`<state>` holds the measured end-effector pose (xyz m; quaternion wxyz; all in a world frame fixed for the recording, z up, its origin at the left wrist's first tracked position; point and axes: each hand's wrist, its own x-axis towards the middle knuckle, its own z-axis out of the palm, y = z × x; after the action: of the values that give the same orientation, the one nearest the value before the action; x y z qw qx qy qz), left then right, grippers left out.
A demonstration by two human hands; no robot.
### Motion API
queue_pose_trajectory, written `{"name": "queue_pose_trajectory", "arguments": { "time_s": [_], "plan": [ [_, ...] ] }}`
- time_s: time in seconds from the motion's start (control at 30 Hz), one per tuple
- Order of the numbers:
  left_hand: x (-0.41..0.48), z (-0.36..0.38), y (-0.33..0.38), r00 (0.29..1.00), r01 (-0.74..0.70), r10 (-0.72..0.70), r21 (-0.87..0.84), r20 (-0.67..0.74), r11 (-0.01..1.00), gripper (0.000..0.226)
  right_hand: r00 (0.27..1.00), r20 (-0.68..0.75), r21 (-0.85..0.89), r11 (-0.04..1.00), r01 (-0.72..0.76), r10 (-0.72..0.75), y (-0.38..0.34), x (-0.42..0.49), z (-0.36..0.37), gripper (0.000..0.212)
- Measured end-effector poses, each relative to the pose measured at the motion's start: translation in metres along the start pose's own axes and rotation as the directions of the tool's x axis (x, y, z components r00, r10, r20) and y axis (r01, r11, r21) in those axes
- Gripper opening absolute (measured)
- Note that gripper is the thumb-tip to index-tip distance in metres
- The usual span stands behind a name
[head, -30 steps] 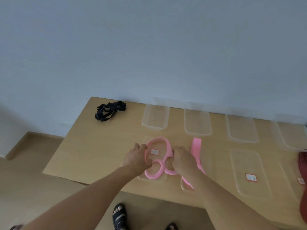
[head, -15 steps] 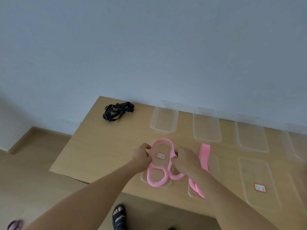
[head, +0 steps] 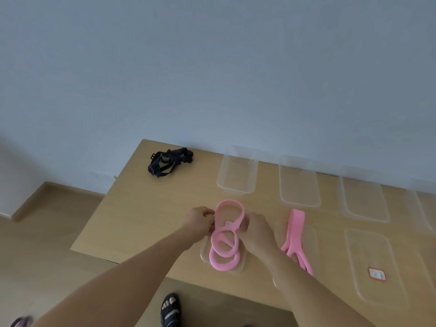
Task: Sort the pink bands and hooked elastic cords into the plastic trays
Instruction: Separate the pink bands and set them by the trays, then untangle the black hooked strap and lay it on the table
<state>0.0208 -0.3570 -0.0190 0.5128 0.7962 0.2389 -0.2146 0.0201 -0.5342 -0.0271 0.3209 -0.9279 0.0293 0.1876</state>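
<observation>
Pinching the coiled pink band [head: 223, 265]: left hand [head: 199, 223], right hand [head: 257, 230].

A tangled black strap harness [head: 170, 161] lies at the far left corner of the light wooden surface [head: 141, 208], which stands against a plain pale blue-grey wall [head: 212, 67], while below its near edge a black open-toed sandal [head: 170, 310] rests on the tan wood-look floor [head: 47, 256].

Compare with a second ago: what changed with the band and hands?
The left hand and right hand kept pinching the pink band, twisting its figure-eight into an extra loop over the near tray. The second pink band and black strap stayed put.
</observation>
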Motion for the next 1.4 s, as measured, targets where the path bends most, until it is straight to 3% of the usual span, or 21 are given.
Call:
{"name": "queue_pose_trajectory", "arguments": {
  "time_s": [0.1,0.27,0.4,0.6,0.77,0.93,1.13,1.27,1.33,1.4],
  "plan": [
    [-0.003,-0.006,0.004,0.998,-0.055,0.058,0.085,-0.029,0.995,0.031,0.994,-0.112,-0.020,1.000,0.019,-0.021,-0.003,-0.002,-0.001,0.036],
    [-0.014,-0.026,0.009,0.992,-0.095,0.110,0.202,-0.066,0.975,0.032,0.988,0.089,-0.238,0.961,0.143,-0.126,-0.014,-0.003,-0.011,0.025],
    [-0.011,-0.056,0.017,0.977,-0.163,0.190,0.238,-0.093,0.957,0.031,0.973,0.000,-0.404,0.890,0.213,-0.233,-0.055,0.003,-0.012,0.024],
    [0.026,-0.130,0.028,0.955,-0.220,0.249,0.179,-0.162,0.959,0.030,0.937,0.010,-0.410,0.853,0.322,-0.348,-0.134,0.039,-0.001,0.035],
    [0.067,-0.193,0.017,0.947,-0.229,0.261,0.177,-0.185,0.957,0.010,0.949,0.037,-0.410,0.862,0.300,-0.313,-0.186,0.089,0.030,0.046],
    [0.099,-0.242,-0.005,0.964,-0.202,0.230,0.194,-0.136,0.960,0.034,0.952,0.043,-0.436,0.852,0.291,-0.303,-0.225,0.141,0.056,0.054],
    [0.124,-0.269,-0.014,0.968,-0.187,0.216,0.209,-0.126,0.960,0.038,0.972,0.088,-0.507,0.830,0.232,-0.218,-0.233,0.175,0.078,0.062],
    [0.136,-0.275,-0.009,0.969,-0.209,0.232,0.219,-0.082,0.953,0.042,0.977,0.033,-0.595,0.781,0.189,-0.211,-0.229,0.176,0.086,0.041],
    [0.138,-0.274,-0.002,0.969,-0.221,0.240,0.247,-0.049,0.943,0.045,0.986,-0.001,-0.533,0.834,0.142,-0.168,-0.236,0.174,0.080,0.023],
    [0.138,-0.270,0.009,0.964,-0.258,0.267,0.251,-0.004,0.933,0.052,0.989,-0.028,-0.389,0.913,0.121,-0.143,-0.247,0.172,0.063,0.023]
  ]
}}
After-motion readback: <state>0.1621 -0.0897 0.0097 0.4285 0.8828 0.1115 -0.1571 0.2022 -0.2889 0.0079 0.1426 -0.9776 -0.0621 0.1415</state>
